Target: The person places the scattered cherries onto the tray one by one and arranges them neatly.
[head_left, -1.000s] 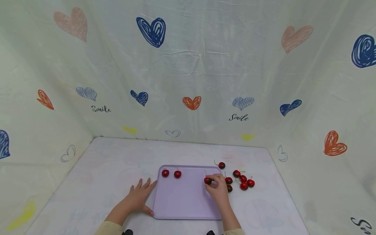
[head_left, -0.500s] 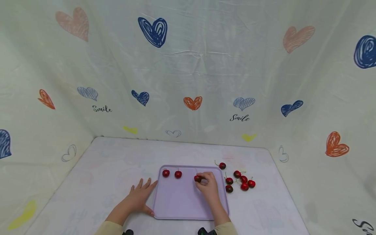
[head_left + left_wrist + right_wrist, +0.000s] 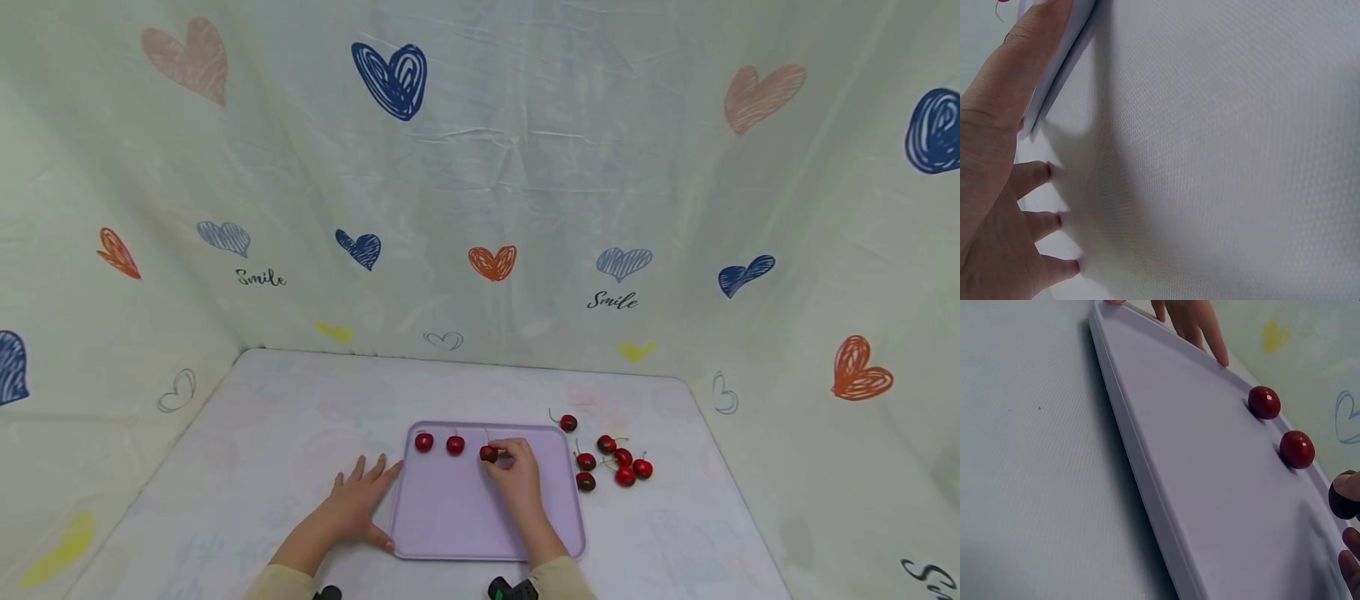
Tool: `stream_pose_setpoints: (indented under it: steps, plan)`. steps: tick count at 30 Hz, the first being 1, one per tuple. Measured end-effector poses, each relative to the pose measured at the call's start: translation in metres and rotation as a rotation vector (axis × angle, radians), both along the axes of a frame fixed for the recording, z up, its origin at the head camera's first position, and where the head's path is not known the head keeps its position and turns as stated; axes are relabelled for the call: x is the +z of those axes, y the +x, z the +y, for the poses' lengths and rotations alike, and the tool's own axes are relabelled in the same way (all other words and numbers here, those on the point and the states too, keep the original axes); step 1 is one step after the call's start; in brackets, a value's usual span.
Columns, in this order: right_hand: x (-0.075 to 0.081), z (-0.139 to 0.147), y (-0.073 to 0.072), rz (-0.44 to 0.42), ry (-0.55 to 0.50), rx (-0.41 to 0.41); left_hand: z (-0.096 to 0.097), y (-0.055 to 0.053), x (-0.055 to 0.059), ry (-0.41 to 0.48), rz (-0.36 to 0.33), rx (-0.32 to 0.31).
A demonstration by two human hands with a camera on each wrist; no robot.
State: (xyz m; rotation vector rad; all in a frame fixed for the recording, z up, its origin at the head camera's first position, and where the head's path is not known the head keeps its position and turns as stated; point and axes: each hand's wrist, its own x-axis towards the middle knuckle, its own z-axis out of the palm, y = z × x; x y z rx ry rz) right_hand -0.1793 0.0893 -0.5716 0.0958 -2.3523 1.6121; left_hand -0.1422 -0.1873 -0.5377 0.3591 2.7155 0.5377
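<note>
A dark red cherry (image 3: 488,453) is pinched between the thumb and fingers of my right hand (image 3: 519,479), over the far part of a lilac tray (image 3: 480,517). In the right wrist view the held cherry (image 3: 1342,499) shows at the right edge. Two red cherries sit along the tray's far side: one cherry (image 3: 423,442) near the far left corner, another cherry (image 3: 455,445) to its right. My left hand (image 3: 351,504) lies with fingers spread at the tray's left edge; its thumb and index fingertip touch the rim, and the other fingertips rest on the tablecloth.
Several loose cherries (image 3: 624,476) with stems lie on the white tablecloth (image 3: 675,533) right of the tray, and one cherry (image 3: 568,423) lies by its far right corner. A curtain with printed hearts (image 3: 491,263) stands behind the table.
My right hand has moved left over the tray with the pinched cherry, coming nearer the two cherries there. The left hand has stayed at the tray's edge.
</note>
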Motion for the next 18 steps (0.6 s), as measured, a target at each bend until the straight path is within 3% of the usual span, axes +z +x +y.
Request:
stream_pose_setpoints:
  steps: [18]
  plan:
    - [-0.008, -0.01, -0.011, -0.05, 0.114, -0.047, -0.001, -0.001, -0.002, -0.004, 0.001, -0.004]
